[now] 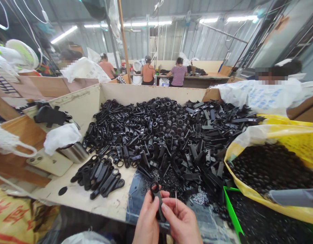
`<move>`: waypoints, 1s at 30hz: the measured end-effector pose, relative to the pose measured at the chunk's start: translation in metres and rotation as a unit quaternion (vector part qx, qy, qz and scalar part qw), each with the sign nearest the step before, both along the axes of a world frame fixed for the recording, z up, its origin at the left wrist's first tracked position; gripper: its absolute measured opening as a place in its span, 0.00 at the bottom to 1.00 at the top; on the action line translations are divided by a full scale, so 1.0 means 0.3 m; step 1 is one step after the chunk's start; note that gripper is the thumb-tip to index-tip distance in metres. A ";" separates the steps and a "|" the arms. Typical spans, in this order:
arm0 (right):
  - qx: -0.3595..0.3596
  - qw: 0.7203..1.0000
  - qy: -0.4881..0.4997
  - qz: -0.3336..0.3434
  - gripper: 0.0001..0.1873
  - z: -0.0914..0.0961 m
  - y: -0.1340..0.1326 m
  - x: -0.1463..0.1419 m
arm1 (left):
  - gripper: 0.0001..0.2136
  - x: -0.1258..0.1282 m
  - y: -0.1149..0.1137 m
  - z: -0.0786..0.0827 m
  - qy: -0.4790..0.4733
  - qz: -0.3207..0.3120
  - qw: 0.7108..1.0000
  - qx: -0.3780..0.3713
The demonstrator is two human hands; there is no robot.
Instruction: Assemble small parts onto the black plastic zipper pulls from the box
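My left hand [149, 217] is closed around a black plastic handle-like part [160, 207] with a ring at its upper end, held upright at the table's near edge. Against the part's lower end rests the thumb of my right hand [183, 220]. A thin metal rod [176, 200] sticks up from the curled fingers of that hand; its lower end is hidden. Just beyond my hands lie small dark pieces [169, 179] and a little heap of silvery pins [200, 197] on a blue denim cloth [136, 193]. Similar ringed black parts [105, 178] lie grouped to the left.
A large heap of black plastic parts [156, 128] fills the walled table. At right are a yellow sack [232, 149] of dark pieces and a green-rimmed bin [230, 210]. A metal cup [76, 152] and a phone [51, 162] stand left. Several people work beyond.
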State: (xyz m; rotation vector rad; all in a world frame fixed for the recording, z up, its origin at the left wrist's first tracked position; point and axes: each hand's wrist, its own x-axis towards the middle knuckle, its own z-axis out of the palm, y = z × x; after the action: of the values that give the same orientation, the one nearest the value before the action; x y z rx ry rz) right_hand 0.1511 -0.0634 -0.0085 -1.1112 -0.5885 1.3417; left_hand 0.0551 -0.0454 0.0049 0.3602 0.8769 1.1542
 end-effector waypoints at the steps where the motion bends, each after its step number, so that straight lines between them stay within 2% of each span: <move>1: 0.002 1.000 -0.007 -0.003 0.21 0.008 0.000 -0.001 | 0.22 0.006 -0.006 -0.007 0.025 0.002 1.000 -0.001; 5: 0.007 0.996 -0.075 -0.040 0.24 0.040 -0.014 -0.009 | 0.22 0.001 -0.034 -0.040 0.172 0.014 0.985 0.010; 7: 0.010 0.987 -0.157 -0.024 0.26 0.058 -0.022 0.002 | 0.20 -0.013 -0.044 -0.051 0.233 0.024 0.972 0.022; 9: 0.023 0.963 -0.269 -0.006 0.25 0.079 -0.025 0.030 | 0.20 -0.028 -0.049 -0.053 0.275 0.018 0.961 0.031; 11: 0.033 0.933 -0.359 0.012 0.23 0.101 -0.020 0.067 | 0.21 -0.039 -0.050 -0.040 0.297 -0.026 0.954 0.035; 12: 0.029 0.927 -0.374 0.024 0.21 0.112 -0.014 0.085 | 0.22 -0.044 -0.051 -0.028 0.296 -0.066 0.952 0.038; 14: 0.009 0.940 -0.332 0.078 0.18 0.132 -0.001 0.114 | 0.26 -0.051 -0.053 0.011 0.273 -0.158 0.948 0.041; 16: 0.000 0.959 -0.237 0.155 0.18 0.149 0.010 0.129 | 0.28 -0.061 -0.057 0.060 0.237 -0.230 0.943 0.048; 18: 0.018 0.961 -0.175 0.211 0.16 0.163 0.014 0.134 | 0.28 -0.075 -0.062 0.109 0.206 -0.266 0.939 0.062; 20: 0.046 0.956 -0.183 0.223 0.16 0.173 0.010 0.133 | 0.26 -0.090 -0.066 0.146 0.194 -0.286 0.936 0.070; 22: 0.072 0.949 -0.233 0.202 0.16 0.176 0.001 0.129 | 0.23 -0.100 -0.070 0.167 0.203 -0.280 0.935 0.082; 24: 0.088 0.944 -0.276 0.156 0.15 0.169 -0.011 0.121 | 0.17 -0.104 -0.074 0.174 0.246 -0.237 0.933 0.117; 26: 0.089 0.944 -0.294 0.118 0.16 0.151 -0.021 0.109 | 0.14 -0.100 -0.080 0.171 0.315 -0.181 0.917 0.163; 28: 0.074 0.948 -0.288 0.112 0.17 0.129 -0.023 0.092 | 0.13 -0.092 -0.086 0.162 0.370 -0.151 0.898 0.185; 30: 0.059 0.951 -0.280 0.115 0.19 0.110 -0.019 0.073 | 0.13 -0.083 -0.090 0.148 0.379 -0.141 0.898 0.177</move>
State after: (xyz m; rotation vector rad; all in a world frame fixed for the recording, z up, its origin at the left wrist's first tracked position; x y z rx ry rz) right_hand 0.1730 -0.0691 0.0244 -1.3605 -1.2301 1.1595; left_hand 0.0301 -0.0724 0.0493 1.2568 1.2295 0.8891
